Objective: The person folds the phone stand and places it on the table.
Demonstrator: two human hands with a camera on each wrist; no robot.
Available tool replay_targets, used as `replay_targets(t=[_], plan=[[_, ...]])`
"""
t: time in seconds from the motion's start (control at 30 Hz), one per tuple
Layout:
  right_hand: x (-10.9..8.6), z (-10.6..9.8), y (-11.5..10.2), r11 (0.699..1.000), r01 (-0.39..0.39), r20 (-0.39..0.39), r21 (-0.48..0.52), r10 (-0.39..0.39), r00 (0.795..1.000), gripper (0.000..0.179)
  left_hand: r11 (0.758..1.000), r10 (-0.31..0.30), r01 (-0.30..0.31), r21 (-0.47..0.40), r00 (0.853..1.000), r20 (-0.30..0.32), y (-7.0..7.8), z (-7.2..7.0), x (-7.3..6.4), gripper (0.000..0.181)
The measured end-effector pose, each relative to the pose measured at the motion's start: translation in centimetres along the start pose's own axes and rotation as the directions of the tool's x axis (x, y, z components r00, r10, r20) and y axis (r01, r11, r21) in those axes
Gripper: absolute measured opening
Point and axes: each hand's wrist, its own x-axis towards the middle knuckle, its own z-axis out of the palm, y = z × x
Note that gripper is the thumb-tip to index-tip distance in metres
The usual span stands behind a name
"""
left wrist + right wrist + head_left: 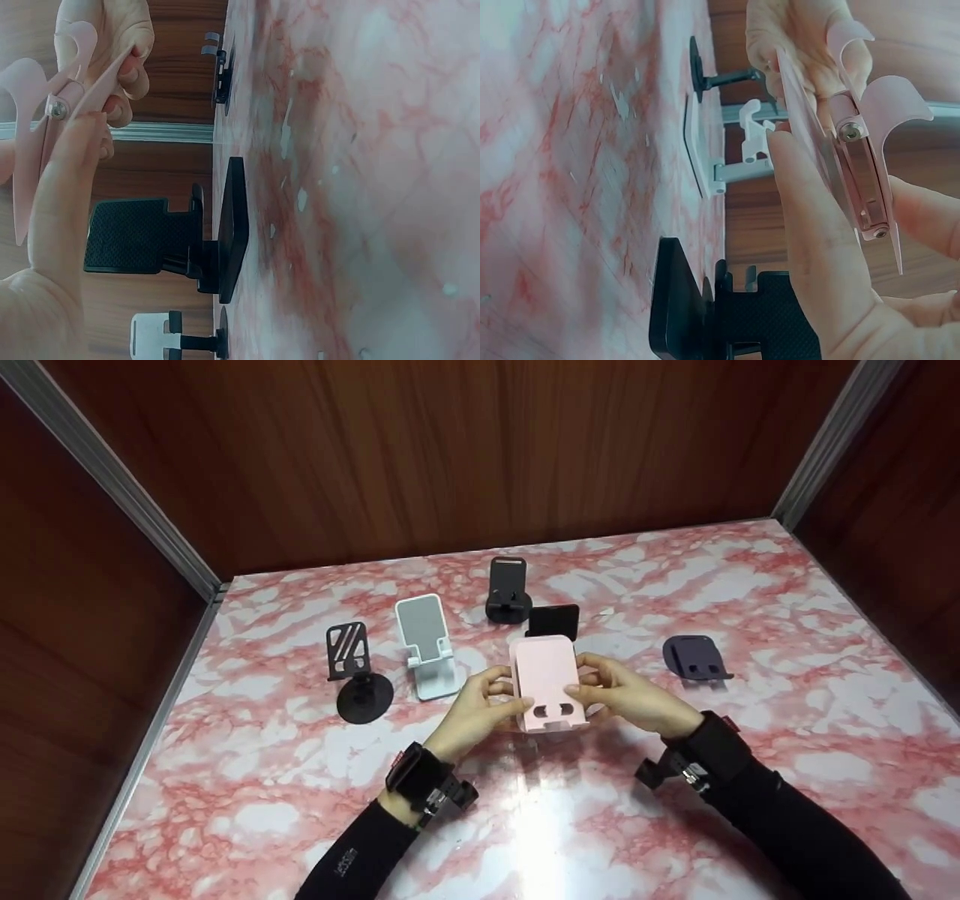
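Head view: a pink folding phone stand [549,671] is held above the table [285,817], its side edges shared between 2 hands. The left hand [481,706] pinches the left edge, thumb on the face near the 2 cutouts; the right hand [634,696] pinches the right edge likewise, so each grip is closed only to the thickness of what it holds. Just behind it is a black phone stand [553,621]; a slotted black stand [365,697] and a white stand [422,622] lie to the left, a round-based black stand [508,581] farther back, a dark purple stand [694,652] to the right. Left wrist view: the pink stand is seen edge-on, its plates ending in curved lips [22,82] beside a screwed hinge [58,109]. Right wrist view: a linking arm [866,180] with 2 screws spans the gap between the plates. The thin plates suggest stiff, fairly light metal, unlikely to break but smooth enough to slip; the hinges probably turn with some resistance. The long plate edges seem the best hold, with fingertips clear of the gap where folding could nip them.
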Motion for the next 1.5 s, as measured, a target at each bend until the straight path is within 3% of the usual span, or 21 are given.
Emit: replay_targets(t=[0.33,0.5,0.57,0.63,0.7,0.77,0.9,1.03,1.1,1.17,1.33,1.4,1.5], plan=[[-0.4,0.0,-0.7,1.0,0.011,0.005,-0.018,-0.011,1.0,0.055,1.0,0.012,-0.012,-0.026,1.0,0.025,0.4,0.2,-0.2,0.042],[-0.6,-0.3,-1.1,1.0,0.018,0.001,-0.009,-0.018,1.0,0.054,0.997,0.044,-0.047,0.055,0.997,0.07,1.0,0.2,-0.3,0.046],[-0.7,-0.3,-1.2,1.0,0.02,0.005,0.005,-0.02,1.0,0.052,0.99,0.054,-0.062,0.126,0.996,0.072,1.2,0.1,-0.4,0.048],[-0.9,-0.3,-1.3,1.0,0.018,0.009,0.02,-0.019,1.0,0.051,0.977,0.062,-0.074,0.198,0.996,0.065,1.3,0.0,-0.7,0.053],[-1.0,-0.4,-1.3,1.0,0.017,0.011,0.025,-0.018,1.0,0.052,0.95,0.094,-0.106,0.295,0.994,0.057,1.4,-0.2,-0.9,0.057],[-1.2,-0.4,-1.3,1.0,0.014,0.007,0.017,-0.014,1.0,0.054,0.91,0.146,-0.157,0.383,0.988,0.056,1.4,-0.5,-1.1,0.061],[-1.4,-0.7,-1.2,1.0,0.012,-0.005,-0.005,-0.012,1.0,0.053,0.829,0.272,-0.271,0.489,0.96,0.069,1.5,-0.9,-1.2,0.057],[-1.4,-1.0,-1.1,1.0,0.008,-0.012,-0.002,-0.008,1.0,0.052,0.775,0.328,-0.307,0.553,0.942,0.064,1.8,-1.0,-1.3,0.057],[-1.5,-1.1,-1.1,1.0,0.001,-0.015,-0.001,-0.001,1.0,0.054,0.733,0.348,-0.317,0.601,0.935,0.069,1.9,-1.0,-1.3,0.059],[-1.5,-1.1,-1.0,1.0,-0.007,-0.022,-0.003,0.007,1.0,0.057,0.667,0.377,-0.335,0.665,0.922,0.087,1.9,-0.9,-1.4,0.062],[-1.7,-1.5,-1.0,1.0,-0.014,-0.026,-0.001,0.014,1.0,0.059,0.423,0.417,-0.33,0.844,0.897,0.142,2.0,-0.5,-1.9,0.068],[-1.7,-1.7,-0.9,1.0,-0.01,-0.027,-0.011,0.01,1.0,0.057,0.341,0.407,-0.308,0.888,0.9,0.156,1.9,-0.4,-2.2,0.069],[-1.9,-2.0,-0.6,1.0,-0.008,-0.029,-0.024,0.007,1.0,0.054,0.258,0.376,-0.273,0.927,0.912,0.164,1.6,-0.3,-2.6,0.07]])
